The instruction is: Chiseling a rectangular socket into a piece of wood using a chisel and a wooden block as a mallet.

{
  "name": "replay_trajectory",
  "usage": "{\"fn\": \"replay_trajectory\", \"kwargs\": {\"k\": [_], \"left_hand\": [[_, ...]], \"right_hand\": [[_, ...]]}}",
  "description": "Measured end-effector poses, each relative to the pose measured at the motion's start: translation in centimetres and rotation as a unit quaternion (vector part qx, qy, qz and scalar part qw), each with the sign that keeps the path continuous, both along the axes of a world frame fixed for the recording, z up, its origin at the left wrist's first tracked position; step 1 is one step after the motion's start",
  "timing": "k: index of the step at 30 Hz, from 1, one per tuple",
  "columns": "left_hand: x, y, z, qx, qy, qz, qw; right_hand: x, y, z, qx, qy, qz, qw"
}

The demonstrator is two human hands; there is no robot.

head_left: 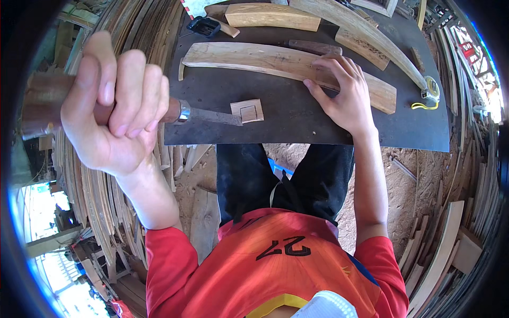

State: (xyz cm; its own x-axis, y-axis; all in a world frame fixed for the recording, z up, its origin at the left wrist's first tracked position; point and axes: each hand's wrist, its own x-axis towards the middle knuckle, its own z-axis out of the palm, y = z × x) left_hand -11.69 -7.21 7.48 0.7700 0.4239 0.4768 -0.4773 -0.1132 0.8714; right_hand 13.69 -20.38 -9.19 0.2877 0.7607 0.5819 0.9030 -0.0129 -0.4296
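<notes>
My left hand (119,106), raised near the camera, is closed around the wooden handle of a chisel (214,116). Its steel blade points right, and in this view the tip overlaps the lower left corner of a small square wood piece (255,104). A dark square outline is marked on that piece. My right hand (347,98) rests with thumb and fingers apart on a long curved wooden piece (254,59), which lies across the dark tabletop (212,95). Behind the curved piece, close to my right fingers, lies a dark wooden handle (315,46).
More curved wooden pieces (273,17) lie along the table's far side. A tape measure (431,90) with a yellow strap sits at the right edge, and a small black object (203,26) at the far left. Stacked wood strips (95,196) line the floor left and right.
</notes>
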Motion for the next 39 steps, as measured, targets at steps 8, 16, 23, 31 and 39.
{"fn": "replay_trajectory", "kwargs": {"k": [8,16,23,31,39], "left_hand": [[2.8,0.0,0.1,0.017,0.002,-0.033,0.999],[5.6,-2.1,0.2,-0.001,0.025,0.049,0.999],[5.2,-2.1,0.1,-0.051,-0.014,0.095,0.994],[4.2,-1.8,-0.2,-0.082,-0.023,0.078,0.993],[3.7,-0.8,-0.2,-0.051,-0.036,0.041,0.997]], "right_hand": [[0.2,0.0,-0.2,-0.005,-0.001,-0.002,1.000],[0.4,-0.1,0.5,-0.002,-0.003,-0.005,1.000],[7.8,-0.8,3.4,0.035,-0.013,-0.086,0.996],[14.4,1.2,4.9,-0.277,-0.138,-0.119,0.943],[8.7,-3.4,12.1,-0.116,-0.099,-0.087,0.984]]}}
